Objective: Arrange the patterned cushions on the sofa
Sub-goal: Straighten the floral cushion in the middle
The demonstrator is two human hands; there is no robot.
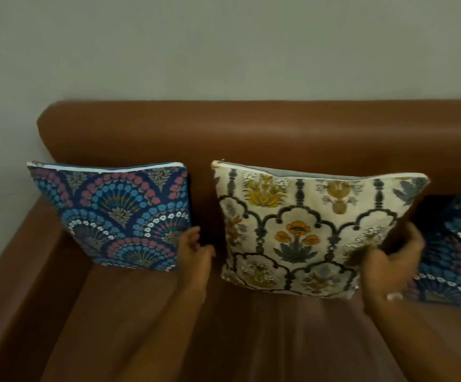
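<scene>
While the cream flower cushion (304, 230) is standing up against the back of the brown sofa (224, 133), we are reaching out with both arms. Our right hand (392, 260) is pinching its lower right edge, fingers behind and thumb in front. Our left hand (196, 249) is hanging loose and holding nothing, just beside the blue fan cushion (113, 213) in the sofa's left corner.

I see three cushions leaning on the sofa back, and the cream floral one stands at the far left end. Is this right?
Not quite. In the head view, the cream floral cushion stands in the middle; a blue fan-pattern cushion is at the far left end. Three cushions do lean on the sofa back.
</scene>
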